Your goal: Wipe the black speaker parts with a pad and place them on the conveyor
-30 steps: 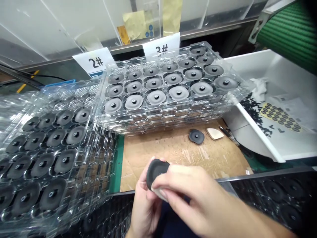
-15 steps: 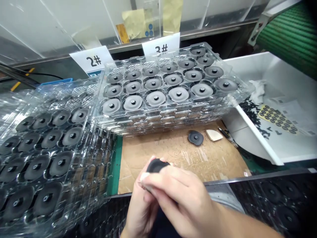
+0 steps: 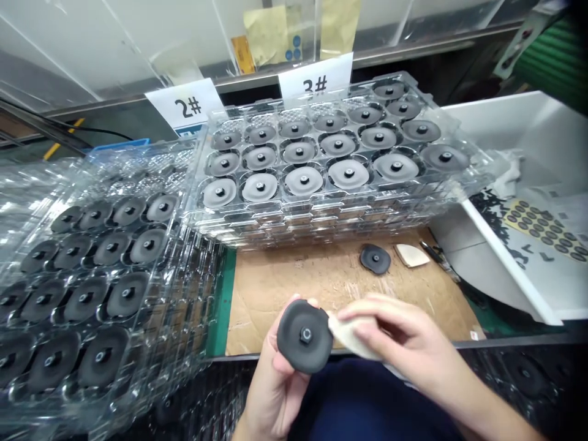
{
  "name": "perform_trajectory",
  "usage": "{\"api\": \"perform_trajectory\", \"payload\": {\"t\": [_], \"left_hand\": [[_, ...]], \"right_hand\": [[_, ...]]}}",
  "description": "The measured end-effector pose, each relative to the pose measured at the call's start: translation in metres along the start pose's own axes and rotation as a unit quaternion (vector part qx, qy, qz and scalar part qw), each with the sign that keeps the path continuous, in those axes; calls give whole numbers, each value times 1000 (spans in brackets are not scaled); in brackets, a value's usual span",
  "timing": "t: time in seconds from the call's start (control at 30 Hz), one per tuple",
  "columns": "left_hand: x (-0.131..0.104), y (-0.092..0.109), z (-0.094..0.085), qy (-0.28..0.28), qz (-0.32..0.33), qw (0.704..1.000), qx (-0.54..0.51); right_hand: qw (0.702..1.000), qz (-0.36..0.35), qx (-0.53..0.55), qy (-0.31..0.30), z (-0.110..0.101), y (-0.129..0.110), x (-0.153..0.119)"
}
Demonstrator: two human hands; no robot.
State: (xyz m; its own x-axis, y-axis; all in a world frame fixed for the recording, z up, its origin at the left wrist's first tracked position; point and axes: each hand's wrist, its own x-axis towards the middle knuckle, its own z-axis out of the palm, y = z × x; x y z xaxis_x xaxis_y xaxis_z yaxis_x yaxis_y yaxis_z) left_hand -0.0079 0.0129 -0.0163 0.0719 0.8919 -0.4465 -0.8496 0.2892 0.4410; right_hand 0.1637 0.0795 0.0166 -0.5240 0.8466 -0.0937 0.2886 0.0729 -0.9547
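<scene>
My left hand (image 3: 278, 380) grips a black rounded disc (image 3: 294, 352) by its edge. The disc faces up, with a small stud at its middle. In my right hand (image 3: 404, 337) a cream-coloured pad (image 3: 353, 335) is pinched between thumb and fingers, its tip at the right edge of the disc. A second black disc (image 3: 375, 259) lies on the brown cardboard (image 3: 266, 288) in front of my hands. Beside it rests another cream pad (image 3: 412, 255).
A stack of clear trays (image 3: 294, 211) filled with black discs stands behind the cardboard. More trays (image 3: 160, 294) are stacked at left. On the right, a white bin (image 3: 509, 263) holds small black pieces and a yellow sticker sheet (image 3: 544, 228). A pen-like tool (image 3: 438, 260) lies near the bin.
My right hand has moved right, off the disc it was covering, and the cream pad now shows. The disc has turned its face up in my left hand. The view has shifted slightly.
</scene>
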Motion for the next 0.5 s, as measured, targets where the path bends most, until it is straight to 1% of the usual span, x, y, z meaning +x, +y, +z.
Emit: {"api": "perform_trajectory", "payload": {"t": [0.07,0.1,0.17,0.27,0.33,0.4,0.5], "left_hand": [[-2,0,-1,-22,-21,999,-22],[-2,0,0,-36,-33,998,-32],[-3,0,1,-57,-44,996,-49],[-2,0,4,-68,-55,994,-62],[-1,0,4,-67,-62,994,-63],[-1,-1,5,-64,-63,994,-61],[-1,-4,6,-56,-52,996,-46]], "right_hand": [[995,58,30,81,-7,18,-8],[989,82,46,110,-7,26,-11],[981,118,76,132,-3,38,-18],[978,143,91,124,8,47,-25],[978,145,85,123,13,47,-27],[980,129,69,136,14,42,-26],[981,70,16,179,10,24,-23]]}}
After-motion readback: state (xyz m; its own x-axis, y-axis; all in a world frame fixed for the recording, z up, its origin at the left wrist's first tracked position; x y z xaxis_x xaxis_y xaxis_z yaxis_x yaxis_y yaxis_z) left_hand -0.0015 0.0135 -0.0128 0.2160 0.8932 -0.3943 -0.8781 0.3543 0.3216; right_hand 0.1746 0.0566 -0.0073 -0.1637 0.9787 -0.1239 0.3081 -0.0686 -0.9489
